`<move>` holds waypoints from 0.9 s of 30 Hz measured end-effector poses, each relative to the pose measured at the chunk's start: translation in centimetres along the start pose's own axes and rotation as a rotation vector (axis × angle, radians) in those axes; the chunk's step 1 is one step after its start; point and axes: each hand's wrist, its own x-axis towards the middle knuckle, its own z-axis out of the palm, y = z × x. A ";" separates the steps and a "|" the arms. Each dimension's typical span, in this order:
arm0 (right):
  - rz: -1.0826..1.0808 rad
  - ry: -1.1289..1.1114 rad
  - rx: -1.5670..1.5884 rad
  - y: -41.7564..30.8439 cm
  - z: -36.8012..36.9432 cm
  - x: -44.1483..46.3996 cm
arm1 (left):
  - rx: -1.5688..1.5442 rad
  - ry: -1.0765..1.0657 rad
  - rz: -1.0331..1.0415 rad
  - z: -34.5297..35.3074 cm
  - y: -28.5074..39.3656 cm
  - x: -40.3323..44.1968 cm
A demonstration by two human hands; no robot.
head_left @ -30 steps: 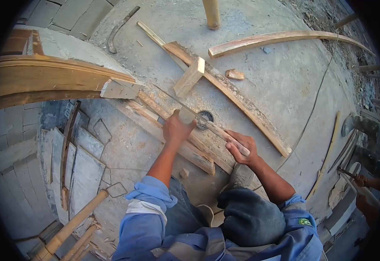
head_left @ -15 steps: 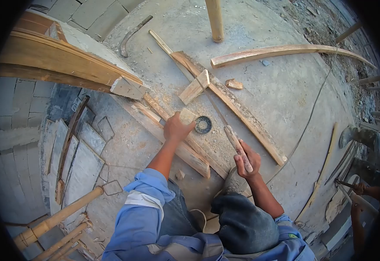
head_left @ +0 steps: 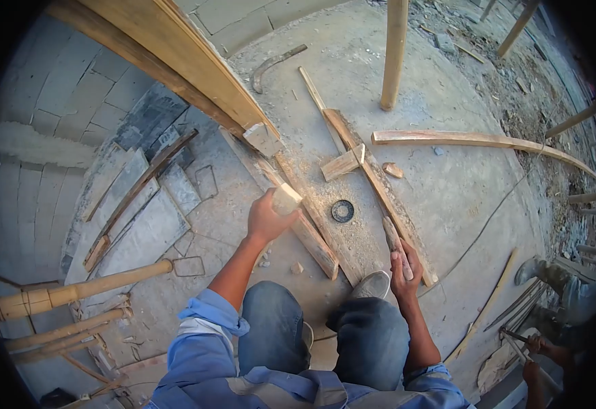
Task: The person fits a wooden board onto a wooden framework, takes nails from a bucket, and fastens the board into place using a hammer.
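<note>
My left hand [head_left: 269, 219] is closed around a small pale wooden block [head_left: 286, 199], held over the planks on the floor. In my right hand [head_left: 407, 264] is the wooden handle of a machete [head_left: 393, 240]. Its blade appears nearly edge-on, a thin line pointing away from me and hard to trace. Between my hands a dark ring [head_left: 342, 202] lies on the sawdust-strewn floor. Beyond it, a short wood piece [head_left: 342, 163] rests against a long wooden beam [head_left: 369, 178]. Two planks [head_left: 315, 240] lie side by side below my left hand.
A curved timber [head_left: 448, 138] lies at the right, near an upright pole [head_left: 393, 61]. Boards [head_left: 151, 218] lean at the left beside bamboo poles [head_left: 86, 283]. A large wooden frame [head_left: 168, 54] stands upper left. Another person's hands [head_left: 537, 344] hold a tool at lower right.
The view has shifted and turned, so the floor items sit farther right and lower. My left hand has moved left with the block, away from the ring. My right hand keeps its grip.
</note>
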 end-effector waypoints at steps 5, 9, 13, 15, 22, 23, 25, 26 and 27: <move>0.103 -0.094 -0.165 -14.0 -3.5 0.2 | 0.053 0.187 -0.189 -10.2 3.4 -5.3; 0.216 -0.200 -0.250 -22.3 -5.9 -0.8 | 0.059 0.210 -0.344 -16.5 7.3 -9.9; 0.217 -0.368 -0.340 -29.0 -7.0 -1.7 | 0.066 0.320 -0.530 -21.1 9.2 -15.4; 0.152 -0.467 -0.406 -31.2 -6.4 -1.6 | 0.064 0.364 -0.585 -22.9 9.5 -18.4; 0.024 -0.907 -0.610 -39.8 2.1 -2.2 | -0.062 0.538 -0.653 -27.4 8.5 -27.8; -0.002 -0.941 -0.608 -39.3 3.8 -2.7 | -0.096 0.563 -0.668 -28.0 8.1 -28.9; -0.007 -0.974 -0.586 -39.0 7.7 -4.1 | -0.151 0.592 -0.695 -30.1 8.8 -30.6; -0.010 -0.988 -0.573 -39.0 9.7 -4.8 | -0.165 0.639 -0.693 -30.2 7.9 -31.7; 0.061 -1.040 -0.619 -41.7 12.2 -5.8 | -0.179 0.685 -0.694 -30.0 7.0 -33.0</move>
